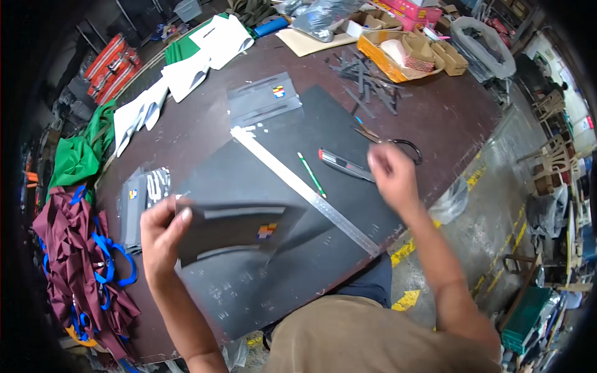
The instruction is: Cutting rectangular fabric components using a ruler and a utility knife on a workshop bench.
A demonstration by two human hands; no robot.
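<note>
The left hand [163,231] pinches a dark sheet [239,231] (small coloured patch on it) above the black mat [249,186]. The right hand [390,175], blurred, grip unclear, hovers near knife [346,165], scissors [392,144], ruler [305,189] and pencil [311,174].

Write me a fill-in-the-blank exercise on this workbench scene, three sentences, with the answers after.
1. The left hand holds a dark grey ____ with a small coloured patch.
2. A long metal ____ lies diagonally across the black cutting mat.
3. The pencil between the ruler and the utility knife is ____ in colour.

Missing words: sheet; ruler; green
</note>
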